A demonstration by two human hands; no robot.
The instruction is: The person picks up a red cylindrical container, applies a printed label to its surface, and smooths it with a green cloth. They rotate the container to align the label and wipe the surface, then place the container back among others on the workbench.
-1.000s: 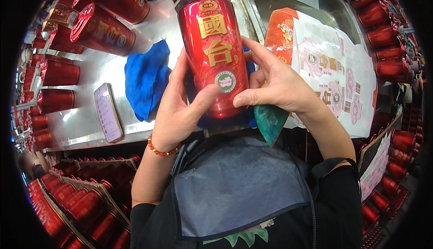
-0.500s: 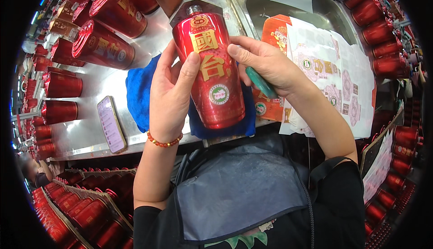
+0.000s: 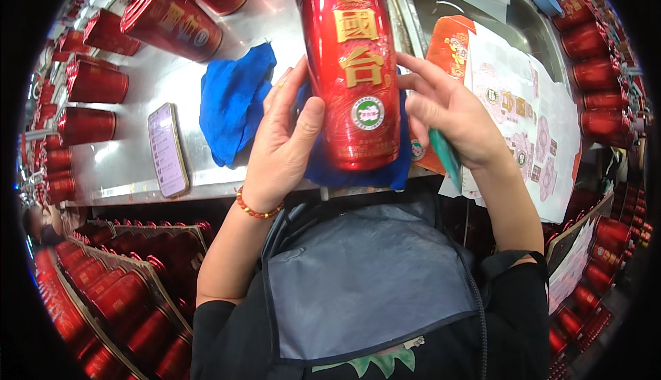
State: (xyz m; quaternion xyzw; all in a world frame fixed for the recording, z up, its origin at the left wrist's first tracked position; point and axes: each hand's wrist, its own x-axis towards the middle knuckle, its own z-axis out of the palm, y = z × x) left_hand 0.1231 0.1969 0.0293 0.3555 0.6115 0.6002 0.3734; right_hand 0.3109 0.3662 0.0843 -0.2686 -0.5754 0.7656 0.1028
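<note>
A glossy red bottle (image 3: pixel 354 149) with gold lettering and a round green-and-white emblem lies face up, its neck pointing away from me. Blue cloth (image 3: pixel 320 170) shows beneath its lower end. My left hand (image 3: pixel 286 121) is open along the bottle's left side, thumb and fingers apart, the fingertips at its edge. On the other side is my right hand (image 3: pixel 454 108), its fingers near the bottle's right edge. A flat green hand tool (image 3: pixel 446 156), like a scraper, is tucked in that hand and sticks out below the fingers.
Left of the cloth lie a bunched blue rag (image 3: pixel 234 108) and a phone (image 3: pixel 167 149) on the metal table. Printed sticker sheets (image 3: pixel 544 125) overlap a red sheet (image 3: pixel 447 46) at right, in front of a sink (image 3: pixel 496 18). Red bottles (image 3: pixel 172 18) crowd both sides.
The bottle appears farther right and higher in view, as the whole view has shifted. My right hand's thumb has come off the bottle's front, and my left hand's grip has loosened.
</note>
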